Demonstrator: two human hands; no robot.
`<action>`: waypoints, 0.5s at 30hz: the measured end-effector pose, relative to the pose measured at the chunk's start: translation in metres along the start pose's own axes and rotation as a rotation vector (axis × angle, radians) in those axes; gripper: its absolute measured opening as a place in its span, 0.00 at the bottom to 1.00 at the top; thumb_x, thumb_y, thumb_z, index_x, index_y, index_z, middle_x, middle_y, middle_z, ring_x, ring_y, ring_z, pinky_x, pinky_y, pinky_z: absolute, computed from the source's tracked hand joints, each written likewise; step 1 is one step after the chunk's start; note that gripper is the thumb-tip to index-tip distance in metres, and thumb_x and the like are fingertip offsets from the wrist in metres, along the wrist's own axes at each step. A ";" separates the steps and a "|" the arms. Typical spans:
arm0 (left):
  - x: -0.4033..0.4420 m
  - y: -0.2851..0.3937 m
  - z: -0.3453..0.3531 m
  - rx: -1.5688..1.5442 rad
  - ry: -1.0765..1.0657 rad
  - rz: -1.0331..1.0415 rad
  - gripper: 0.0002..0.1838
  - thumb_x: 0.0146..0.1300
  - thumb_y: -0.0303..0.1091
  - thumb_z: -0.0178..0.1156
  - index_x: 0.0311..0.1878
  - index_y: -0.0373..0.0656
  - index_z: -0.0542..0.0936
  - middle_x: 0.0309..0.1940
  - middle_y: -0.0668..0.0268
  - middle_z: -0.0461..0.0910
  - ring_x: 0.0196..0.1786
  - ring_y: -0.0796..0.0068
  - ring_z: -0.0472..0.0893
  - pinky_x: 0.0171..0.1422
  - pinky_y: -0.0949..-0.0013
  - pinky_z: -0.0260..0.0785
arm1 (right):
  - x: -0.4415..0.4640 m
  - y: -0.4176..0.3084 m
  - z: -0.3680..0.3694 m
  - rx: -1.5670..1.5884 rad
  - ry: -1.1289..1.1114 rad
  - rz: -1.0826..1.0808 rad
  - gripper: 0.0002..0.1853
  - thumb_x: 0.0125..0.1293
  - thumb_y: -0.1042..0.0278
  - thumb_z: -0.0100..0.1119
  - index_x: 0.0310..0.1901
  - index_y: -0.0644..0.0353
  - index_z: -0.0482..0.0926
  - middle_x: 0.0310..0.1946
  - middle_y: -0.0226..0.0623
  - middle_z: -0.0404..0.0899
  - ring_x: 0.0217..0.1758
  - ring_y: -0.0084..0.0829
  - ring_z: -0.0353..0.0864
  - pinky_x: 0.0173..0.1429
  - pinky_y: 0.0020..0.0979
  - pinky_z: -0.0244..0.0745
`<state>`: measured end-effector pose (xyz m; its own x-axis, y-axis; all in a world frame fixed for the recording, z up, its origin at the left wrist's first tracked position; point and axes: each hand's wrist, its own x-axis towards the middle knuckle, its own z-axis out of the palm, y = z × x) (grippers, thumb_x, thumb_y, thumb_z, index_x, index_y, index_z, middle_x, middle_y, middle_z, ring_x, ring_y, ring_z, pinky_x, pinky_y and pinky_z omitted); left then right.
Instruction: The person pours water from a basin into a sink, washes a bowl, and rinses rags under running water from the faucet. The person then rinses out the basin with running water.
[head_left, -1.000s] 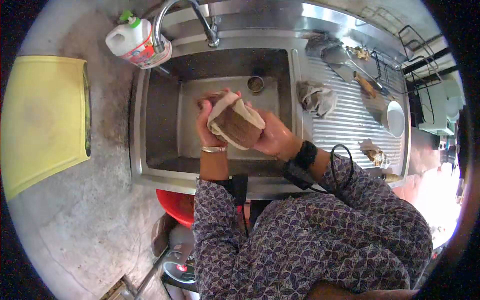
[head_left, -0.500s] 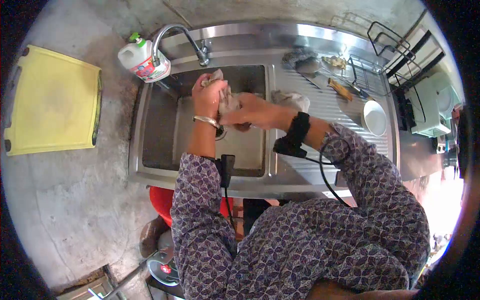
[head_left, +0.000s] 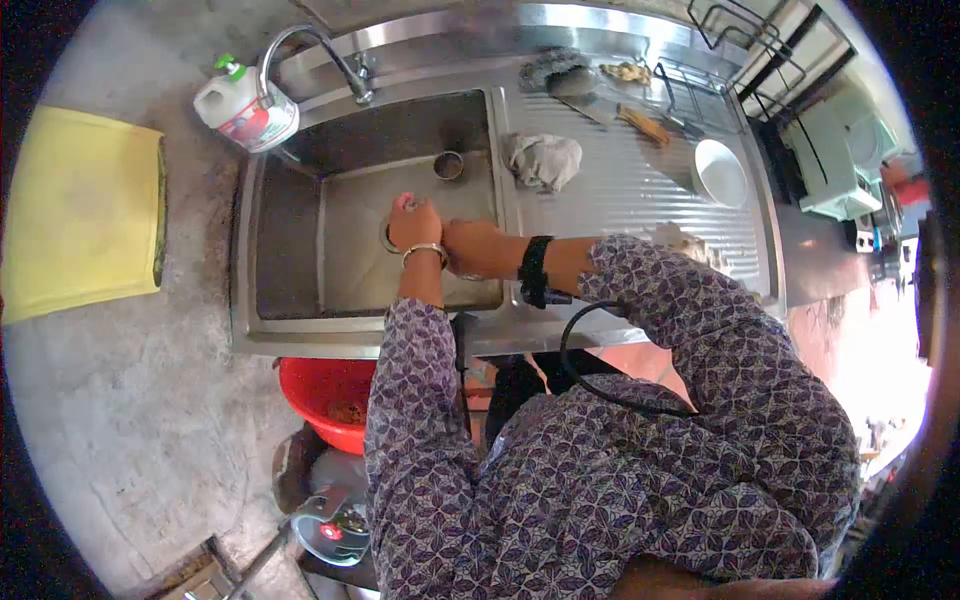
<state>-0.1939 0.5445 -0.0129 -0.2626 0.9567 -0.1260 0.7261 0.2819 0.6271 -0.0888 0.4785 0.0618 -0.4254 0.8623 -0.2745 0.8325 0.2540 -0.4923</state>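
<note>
My left hand [head_left: 414, 224] is closed in a fist low in the sink [head_left: 320, 240], with a silver bangle at its wrist. Right beside it, my right hand [head_left: 474, 249] is closed too, with a black strap on the wrist. Both grip a wet greyish cloth [head_left: 409, 204]; just a small bit shows above the left fist, and the fingers cover the rest. A small round metal cup [head_left: 448, 165] sits in the sink beyond the hands. Another crumpled grey cloth [head_left: 545, 162] lies on the drainboard, right of the basin.
The curved faucet [head_left: 361, 84] rises behind the sink, near a white pump bottle [head_left: 246, 108]. A white bowl [head_left: 719, 173], a wooden-handled tool [head_left: 643, 124] and a dark scrubber [head_left: 552, 70] lie on the ribbed drainboard [head_left: 620, 200]. Below stands a red basin [head_left: 330, 400]; a yellow board [head_left: 85, 210] is at left.
Both hands have come lower and nearer to me, and the cloth is bunched almost out of sight in them. The camera view has shifted, uncovering the metal cup.
</note>
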 end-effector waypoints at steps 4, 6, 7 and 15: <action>-0.017 0.002 -0.013 -0.589 -0.382 -0.061 0.27 0.49 0.41 0.60 0.54 0.45 0.73 0.40 0.59 0.77 0.38 0.67 0.77 0.45 0.66 0.68 | -0.001 0.021 0.026 0.169 0.065 0.034 0.17 0.50 0.62 0.58 0.36 0.67 0.72 0.31 0.53 0.76 0.34 0.47 0.78 0.37 0.40 0.72; -0.037 0.026 -0.047 -0.666 -0.534 -0.004 0.28 0.50 0.42 0.60 0.56 0.45 0.71 0.42 0.60 0.77 0.40 0.67 0.76 0.46 0.66 0.67 | -0.021 0.017 0.013 0.437 0.083 0.036 0.14 0.52 0.61 0.59 0.35 0.63 0.74 0.25 0.45 0.78 0.26 0.43 0.79 0.28 0.43 0.73; -0.040 0.029 -0.056 -0.913 -0.638 -0.051 0.27 0.53 0.41 0.59 0.57 0.45 0.70 0.43 0.61 0.76 0.42 0.68 0.76 0.46 0.66 0.68 | -0.032 0.020 0.012 0.445 0.098 0.055 0.14 0.52 0.61 0.59 0.35 0.63 0.74 0.25 0.45 0.78 0.26 0.43 0.79 0.28 0.43 0.73; -0.055 0.052 -0.038 -1.241 -0.888 -0.035 0.13 0.61 0.41 0.53 0.31 0.40 0.73 0.26 0.64 0.74 0.27 0.70 0.75 0.31 0.68 0.70 | -0.083 0.026 -0.008 1.795 -0.094 0.149 0.16 0.56 0.56 0.59 0.39 0.59 0.73 0.28 0.30 0.74 0.27 0.23 0.74 0.27 0.27 0.69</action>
<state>-0.1659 0.5034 0.0558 0.5149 0.8114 -0.2766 -0.3659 0.4998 0.7850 -0.0283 0.4170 0.0788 -0.4602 0.7900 -0.4051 -0.4696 -0.6039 -0.6440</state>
